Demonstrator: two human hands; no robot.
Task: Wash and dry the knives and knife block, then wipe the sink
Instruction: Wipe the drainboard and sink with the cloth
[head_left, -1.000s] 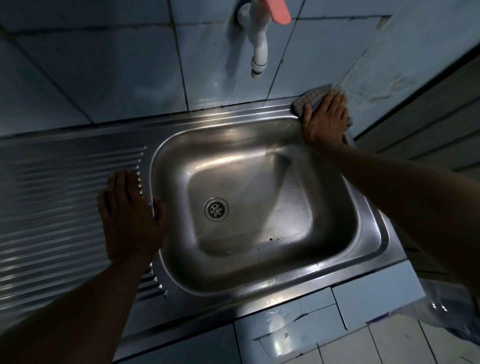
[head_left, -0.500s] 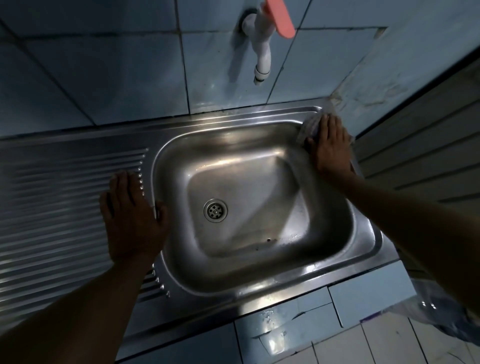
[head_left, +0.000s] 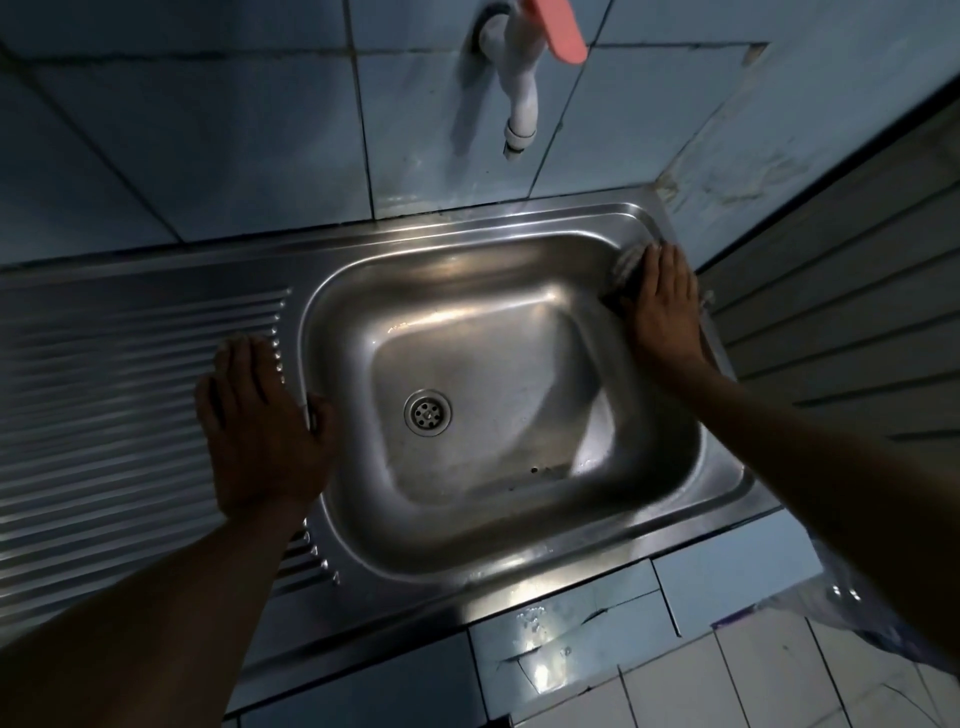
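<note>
Steel sink (head_left: 519, 228): R hand (head_left: 662, 306) presses cloth (head_left: 626, 265).

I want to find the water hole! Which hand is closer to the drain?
Left. The left hand lies flat on the draining board beside the basin, thumb at the rim, level with the drain. The right hand presses a cloth on the far right rim.

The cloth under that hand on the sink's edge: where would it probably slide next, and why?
Probably toward the person along the right rim. The right hand presses the cloth flat near the sink's far right corner, with the rest of that rim nearer the person not yet under the cloth. The left hand rests flat on the draining board, seemingly as a brace.
</note>
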